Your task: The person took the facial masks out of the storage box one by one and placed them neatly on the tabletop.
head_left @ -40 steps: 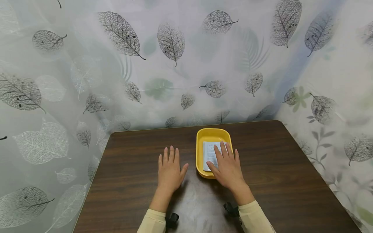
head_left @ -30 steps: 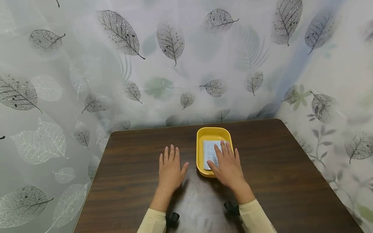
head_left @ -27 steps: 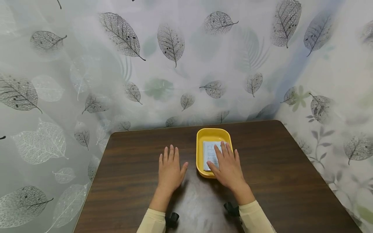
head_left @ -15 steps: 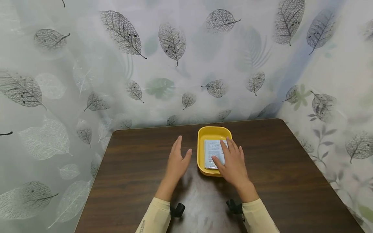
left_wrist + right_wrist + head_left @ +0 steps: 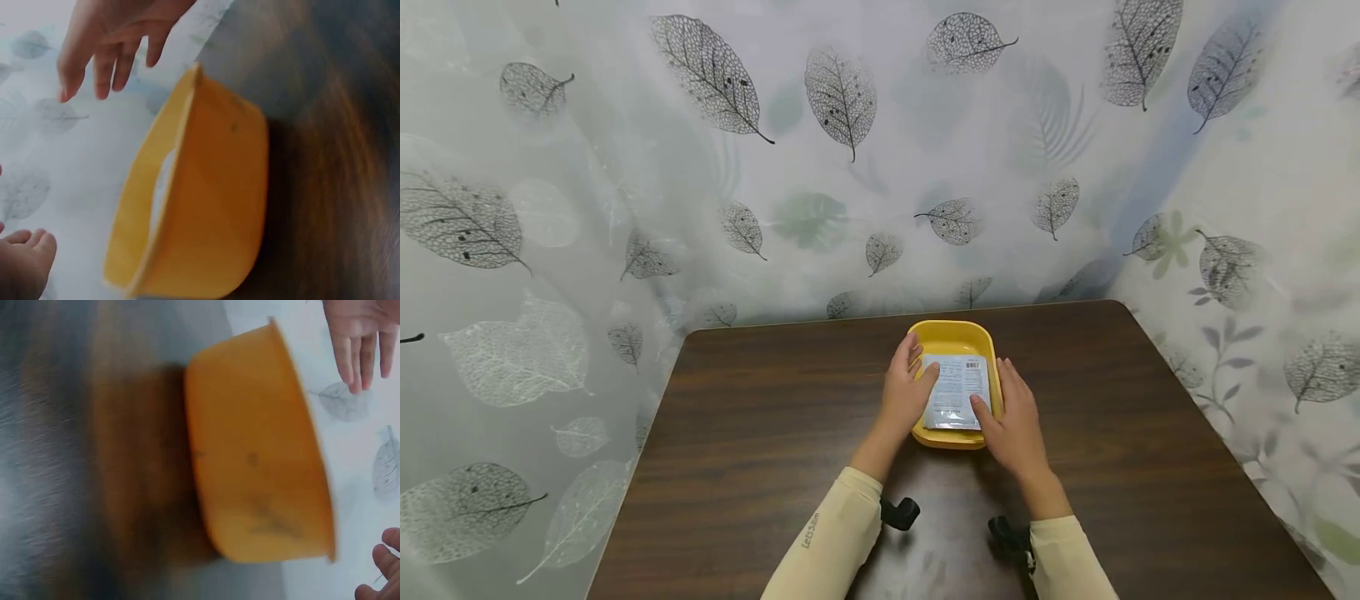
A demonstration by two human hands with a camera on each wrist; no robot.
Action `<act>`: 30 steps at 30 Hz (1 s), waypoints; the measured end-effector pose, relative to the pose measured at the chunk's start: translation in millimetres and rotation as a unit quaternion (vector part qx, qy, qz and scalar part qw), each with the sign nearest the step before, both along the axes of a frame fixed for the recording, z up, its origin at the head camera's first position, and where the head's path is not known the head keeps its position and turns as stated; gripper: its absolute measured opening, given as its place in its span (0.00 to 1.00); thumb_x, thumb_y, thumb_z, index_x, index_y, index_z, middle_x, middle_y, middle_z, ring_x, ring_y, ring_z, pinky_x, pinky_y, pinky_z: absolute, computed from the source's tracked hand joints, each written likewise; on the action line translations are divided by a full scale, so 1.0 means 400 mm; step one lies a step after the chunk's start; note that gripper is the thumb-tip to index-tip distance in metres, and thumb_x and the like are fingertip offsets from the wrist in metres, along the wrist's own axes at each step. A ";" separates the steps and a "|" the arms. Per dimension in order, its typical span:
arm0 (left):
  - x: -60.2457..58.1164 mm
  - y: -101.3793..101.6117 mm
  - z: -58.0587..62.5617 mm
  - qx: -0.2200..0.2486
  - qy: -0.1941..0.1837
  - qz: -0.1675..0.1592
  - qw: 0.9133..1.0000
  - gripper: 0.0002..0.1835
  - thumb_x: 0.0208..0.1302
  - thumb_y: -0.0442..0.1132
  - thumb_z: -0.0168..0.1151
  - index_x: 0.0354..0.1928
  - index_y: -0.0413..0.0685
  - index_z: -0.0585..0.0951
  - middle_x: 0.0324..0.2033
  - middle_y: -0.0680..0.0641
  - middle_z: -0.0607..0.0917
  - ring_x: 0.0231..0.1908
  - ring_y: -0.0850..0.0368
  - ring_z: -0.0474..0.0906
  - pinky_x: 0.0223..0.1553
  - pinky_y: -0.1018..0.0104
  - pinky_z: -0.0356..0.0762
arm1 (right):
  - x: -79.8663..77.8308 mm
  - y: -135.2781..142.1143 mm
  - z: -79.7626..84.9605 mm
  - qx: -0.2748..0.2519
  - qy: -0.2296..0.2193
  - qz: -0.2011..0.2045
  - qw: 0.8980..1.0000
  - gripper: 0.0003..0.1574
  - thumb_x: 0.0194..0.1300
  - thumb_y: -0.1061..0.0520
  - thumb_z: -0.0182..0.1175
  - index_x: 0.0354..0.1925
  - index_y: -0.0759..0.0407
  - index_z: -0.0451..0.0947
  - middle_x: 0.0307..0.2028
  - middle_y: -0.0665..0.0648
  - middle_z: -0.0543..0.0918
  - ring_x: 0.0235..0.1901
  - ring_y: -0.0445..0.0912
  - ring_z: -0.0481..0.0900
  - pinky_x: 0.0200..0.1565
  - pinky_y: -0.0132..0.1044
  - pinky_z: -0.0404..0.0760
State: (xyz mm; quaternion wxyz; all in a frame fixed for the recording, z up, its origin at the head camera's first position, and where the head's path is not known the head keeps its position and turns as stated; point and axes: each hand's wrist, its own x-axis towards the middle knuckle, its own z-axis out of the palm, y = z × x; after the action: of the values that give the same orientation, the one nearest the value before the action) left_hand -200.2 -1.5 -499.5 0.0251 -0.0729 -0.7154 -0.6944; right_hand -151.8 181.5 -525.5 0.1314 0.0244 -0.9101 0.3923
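Note:
A yellow plastic tub (image 5: 953,442) stands on the table, holding a flat, pale foil packet (image 5: 955,392) with small print and a barcode. My left hand (image 5: 904,396) is at the tub's left rim, fingers loosely bent, thumb over the packet's edge in the head view. Along the right rim lies my right hand (image 5: 1017,425), its fingers straight and its thumb overlapping the packet's corner. From the left wrist view, the right hand (image 5: 122,44) hangs above the tub's rim level with relaxed fingers. The left hand (image 5: 362,344) likewise shows apart from the tub in the right wrist view.
The dark wood-grain table (image 5: 760,450) extends to both sides of the tub. Behind it and at the sides hangs a pale leaf-patterned sheet (image 5: 880,167). Black wrist-worn devices (image 5: 900,513) sit below the cream sleeves (image 5: 827,542).
My left hand has moved right, from the bare table to the tub's left rim. My right hand has shifted from over the packet to the tub's right side, uncovering more print.

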 end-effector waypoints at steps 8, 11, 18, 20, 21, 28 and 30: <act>-0.006 0.065 -0.058 -0.019 -0.043 0.002 0.999 0.39 0.67 0.33 0.61 0.78 0.41 0.60 0.77 0.40 0.63 0.77 0.43 0.61 0.75 0.52 0.63 | 0.015 0.017 -0.079 -0.100 -0.032 -0.019 0.994 0.45 0.75 0.43 0.56 0.80 0.55 0.53 0.80 0.62 0.55 0.79 0.62 0.53 0.75 0.66 0.52; -0.008 0.075 -0.073 -0.048 -0.058 0.008 0.997 0.41 0.65 0.34 0.64 0.78 0.44 0.61 0.77 0.41 0.64 0.76 0.43 0.62 0.74 0.51 0.64 | 0.019 0.021 -0.106 -0.121 -0.034 -0.022 0.992 0.45 0.75 0.44 0.57 0.80 0.56 0.53 0.81 0.62 0.54 0.80 0.61 0.52 0.76 0.66 0.52; -0.008 0.080 -0.088 -0.102 -0.085 0.022 0.991 0.44 0.61 0.38 0.68 0.79 0.48 0.60 0.76 0.42 0.66 0.74 0.41 0.65 0.74 0.45 0.64 | 0.037 0.022 -0.144 -0.172 -0.048 -0.019 0.984 0.47 0.75 0.48 0.58 0.81 0.58 0.50 0.80 0.62 0.55 0.79 0.60 0.53 0.77 0.62 0.54; -0.012 0.079 -0.091 -0.112 -0.089 0.025 0.989 0.44 0.62 0.38 0.68 0.79 0.47 0.60 0.76 0.42 0.66 0.75 0.43 0.64 0.75 0.46 0.62 | 0.037 0.020 -0.152 -0.182 -0.058 -0.018 0.982 0.46 0.75 0.48 0.58 0.81 0.58 0.50 0.80 0.62 0.55 0.79 0.60 0.54 0.77 0.61 0.54; -0.014 0.080 -0.092 -0.115 -0.093 0.025 0.989 0.45 0.62 0.38 0.68 0.79 0.46 0.59 0.76 0.42 0.66 0.75 0.43 0.64 0.75 0.46 0.61 | 0.037 0.020 -0.156 -0.187 -0.064 -0.017 0.980 0.46 0.75 0.48 0.58 0.81 0.57 0.50 0.80 0.62 0.55 0.79 0.59 0.54 0.77 0.60 0.54; -0.022 0.089 -0.103 -0.135 -0.119 0.017 0.983 0.47 0.62 0.39 0.67 0.80 0.45 0.56 0.76 0.40 0.65 0.74 0.43 0.65 0.75 0.46 0.62 | 0.044 0.021 -0.179 -0.223 -0.080 0.001 0.972 0.47 0.76 0.49 0.57 0.83 0.48 0.46 0.81 0.61 0.53 0.79 0.60 0.53 0.76 0.62 0.54; -0.024 0.093 -0.107 -0.149 -0.124 0.012 0.981 0.47 0.62 0.39 0.67 0.80 0.45 0.56 0.76 0.39 0.66 0.72 0.42 0.66 0.74 0.46 0.64 | 0.047 0.022 -0.184 -0.234 -0.076 0.007 0.969 0.47 0.76 0.51 0.57 0.83 0.46 0.45 0.81 0.60 0.53 0.79 0.59 0.53 0.76 0.61 0.55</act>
State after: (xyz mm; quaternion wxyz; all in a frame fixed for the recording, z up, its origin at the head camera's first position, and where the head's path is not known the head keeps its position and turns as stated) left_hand -209.7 35.7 -542.4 -0.0666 0.0196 -0.8092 -0.5834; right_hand -132.8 190.3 -599.0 0.0613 -0.0299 -0.8003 0.5956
